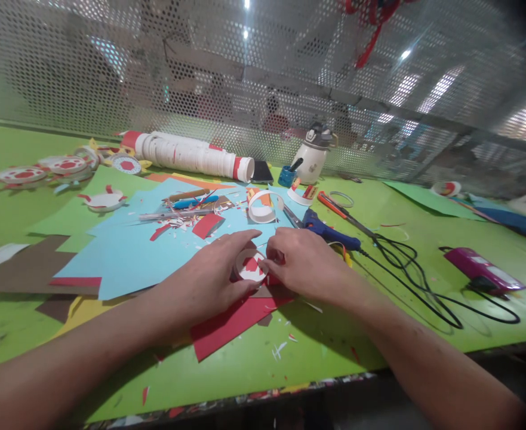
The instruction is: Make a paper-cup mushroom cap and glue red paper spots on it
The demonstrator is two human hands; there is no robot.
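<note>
My left hand [213, 270] curves its thumb and fingers around a shallow white paper cup bottom [243, 273] near the table's front. Red paper pieces [251, 263] lie inside its rim. At its right edge, my right hand [301, 260] has its fingers curled and pinched together, the tips touching the inside of the rim. Whatever the fingertips pinch is too small to make out. Under the hands are a red paper sheet [231, 328] and a blue paper sheet [132, 257]. Just beyond stands a white paper ring [263, 207].
A glue gun [329, 230] and a soldering-iron-like tool [343, 212] lie right, their cables trailing toward a purple power strip [482, 270]. Behind are stacked paper cups [186, 156], a phone [261, 172] and a bottle [313, 156]. Pens, a blade and scraps [182, 218] lie on the blue paper; decorated discs [68, 165] sit left.
</note>
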